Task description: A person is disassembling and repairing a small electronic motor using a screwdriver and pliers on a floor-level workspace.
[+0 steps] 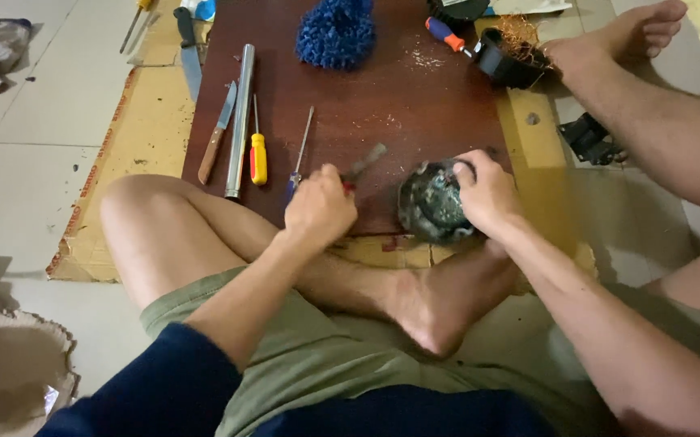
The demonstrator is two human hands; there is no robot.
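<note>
A person sits cross-legged on the floor at the near edge of a dark red board (382, 89) laid over flattened cardboard (135, 137). The left hand (317, 209), wrist bent and knuckles up, is closed in a fist around a red-handled tool (363, 162) whose grey tip angles up to the right. The right hand (486, 193) reaches in from the right, fingers curled tight over a round, dark metal part (432, 206) standing on edge at the board's near edge, just above the person's foot (439, 303). A yellow-handled screwdriver (258, 154), a knife (218, 133) and a metal tube (239, 121) lie to the left.
</note>
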